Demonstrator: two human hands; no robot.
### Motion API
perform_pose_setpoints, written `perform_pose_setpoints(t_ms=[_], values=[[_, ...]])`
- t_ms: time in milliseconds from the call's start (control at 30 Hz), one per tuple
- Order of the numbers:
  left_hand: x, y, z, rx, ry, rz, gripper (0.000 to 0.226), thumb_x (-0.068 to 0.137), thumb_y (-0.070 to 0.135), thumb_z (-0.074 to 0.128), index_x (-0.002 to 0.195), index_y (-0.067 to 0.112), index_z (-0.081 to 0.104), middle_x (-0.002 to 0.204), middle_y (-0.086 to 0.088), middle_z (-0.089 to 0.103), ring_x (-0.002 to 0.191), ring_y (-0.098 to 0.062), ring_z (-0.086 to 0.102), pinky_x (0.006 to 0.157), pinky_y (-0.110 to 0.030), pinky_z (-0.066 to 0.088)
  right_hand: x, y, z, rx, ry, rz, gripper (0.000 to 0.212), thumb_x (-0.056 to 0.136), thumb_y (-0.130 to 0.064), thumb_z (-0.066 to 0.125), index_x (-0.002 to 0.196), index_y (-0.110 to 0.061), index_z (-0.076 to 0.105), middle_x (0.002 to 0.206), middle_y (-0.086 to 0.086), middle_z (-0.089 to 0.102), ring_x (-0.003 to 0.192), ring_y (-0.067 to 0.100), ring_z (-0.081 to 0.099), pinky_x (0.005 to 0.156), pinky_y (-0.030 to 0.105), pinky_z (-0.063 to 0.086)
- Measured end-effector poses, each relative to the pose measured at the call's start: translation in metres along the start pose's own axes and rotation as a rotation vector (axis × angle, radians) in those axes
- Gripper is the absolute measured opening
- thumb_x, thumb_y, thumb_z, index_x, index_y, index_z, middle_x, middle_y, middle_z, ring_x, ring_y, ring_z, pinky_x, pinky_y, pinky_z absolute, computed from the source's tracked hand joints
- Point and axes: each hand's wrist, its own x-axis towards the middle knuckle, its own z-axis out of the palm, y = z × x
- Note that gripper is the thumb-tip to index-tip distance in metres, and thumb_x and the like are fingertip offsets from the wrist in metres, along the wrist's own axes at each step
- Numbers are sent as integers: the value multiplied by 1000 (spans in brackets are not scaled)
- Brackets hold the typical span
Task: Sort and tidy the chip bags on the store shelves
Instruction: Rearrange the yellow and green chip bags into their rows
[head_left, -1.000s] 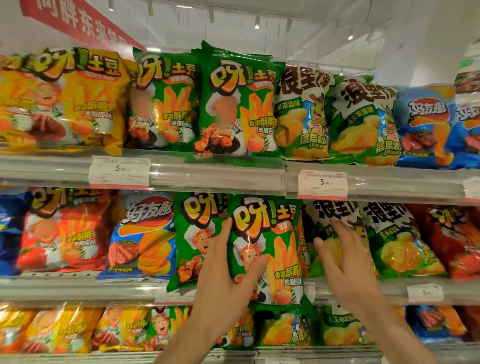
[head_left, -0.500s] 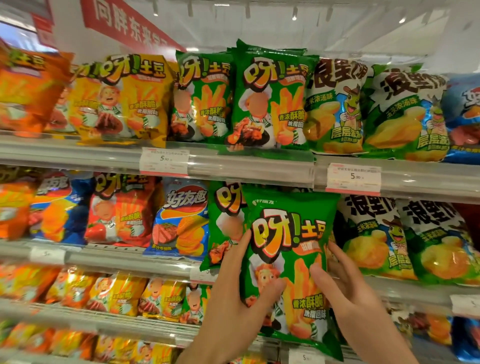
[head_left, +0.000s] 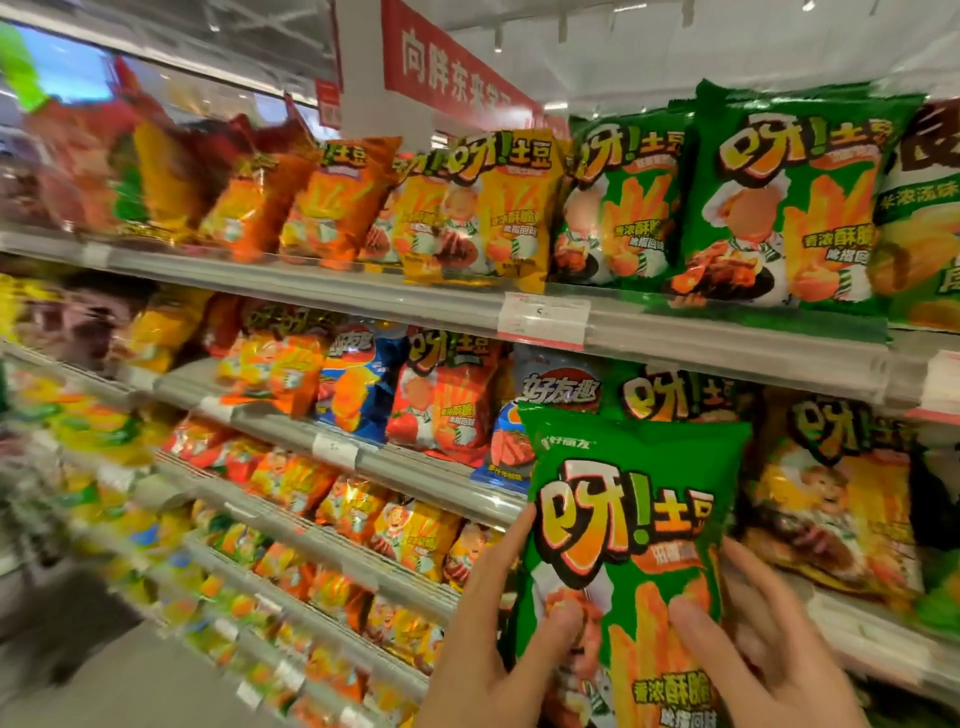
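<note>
Both hands, left hand (head_left: 485, 639) and right hand (head_left: 763, 670), pinch the green chip bag (head_left: 628, 525) between thumbs and fingers; squeezing harder risks crushing chips.

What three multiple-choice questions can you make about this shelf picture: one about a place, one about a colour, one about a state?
1. Where do the two matching green bags stand?
A. top shelf, right
B. top shelf, far left
C. on the floor

2. What colour is the bag in the hands?
A. blue
B. green
C. yellow

3. How is the bag held?
A. by one hand
B. by both hands
C. by neither hand

Answers:
1 A: the green bags stand on the top shelf, right.
2 B: the held bag is green.
3 B: the left hand and right hand each have a grip on one side.
</note>
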Motion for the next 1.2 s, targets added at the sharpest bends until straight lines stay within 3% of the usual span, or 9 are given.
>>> perform_pose_setpoints(t_ms=[133, 300, 433, 567, 800, 900, 967, 1100, 1200], values=[[3, -12, -42, 2, 53, -26, 75, 65, 86, 63, 134, 70, 38, 139, 25, 56, 127, -1, 55, 106, -36, 48, 4, -5, 46, 4, -96, -13, 80, 49, -48, 78, 124, -46, 51, 109, -15, 74, 112, 16, 65, 109, 51, 41], [13, -31, -115, 22, 92, -30, 76, 67, 85, 62, 136, 68, 38, 141, 23, 56, 129, 0, 54, 107, -40, 47, 6, -14, 123, -37, -159, -28, 77, 52, -48, 75, 126, -42, 51, 115, -8, 73, 108, 10, 66, 109, 47, 42], [26, -49, -192, 33, 134, -49, 74, 66, 84, 63, 134, 71, 37, 141, 29, 53, 128, 2, 54, 107, -38, 48, 9, -20, 204, -53, -210, -22, 78, 50, -51, 76, 124, -46, 51, 108, -19, 73, 102, 6, 69, 106, 45, 45], [42, -66, -277, 52, 185, -61, 71, 67, 80, 60, 132, 75, 34, 139, 40, 48, 127, 14, 47, 111, -32, 43, 13, -26, 291, -95, -299, -33, 84, 54, -58, 73, 132, -49, 45, 118, -15, 70, 101, -1, 68, 103, 42, 46], [63, -92, -409, 51, 293, -102, 65, 77, 71, 64, 137, 67, 38, 135, 24, 60, 128, -5, 55, 110, -44, 43, 34, -29, 436, -230, -450, -87, 91, 57, -89, 62, 136, -57, 33, 131, -16, 60, 115, 3, 61, 106, 38, 46], [82, -105, -456, 64, 357, -103, 58, 89, 56, 66, 141, 59, 41, 132, 40, 54, 126, 11, 50, 111, -35, 40, 50, -33, 491, -342, -497, -115, 98, 56, -97, 50, 141, -60, 20, 139, -16, 54, 125, 6, 54, 110, 40, 42], [97, -116, -485, 93, 400, -117, 58, 86, 53, 63, 140, 59, 42, 131, 45, 51, 126, 16, 47, 111, -32, 39, 62, -39, 527, -430, -519, -158, 95, 61, -97, 43, 143, -60, 13, 141, -15, 53, 126, 8, 54, 109, 41, 43], [139, -139, -534, 131, 426, -135, 59, 86, 70, 61, 140, 64, 39, 146, 34, 45, 136, 9, 41, 116, -34, 34, 99, -52, 590, -569, -531, -293, 81, 83, -79, 43, 150, -48, 10, 128, -4, 61, 115, 16, 62, 101, 41, 49], [172, -153, -562, 148, 442, -129, 67, 82, 72, 59, 144, 59, 38, 143, 34, 46, 129, 16, 42, 112, -29, 35, 131, -59, 633, -672, -556, -372, 77, 94, -66, 41, 156, -33, 10, 141, 4, 55, 126, 25, 56, 103, 40, 46]])
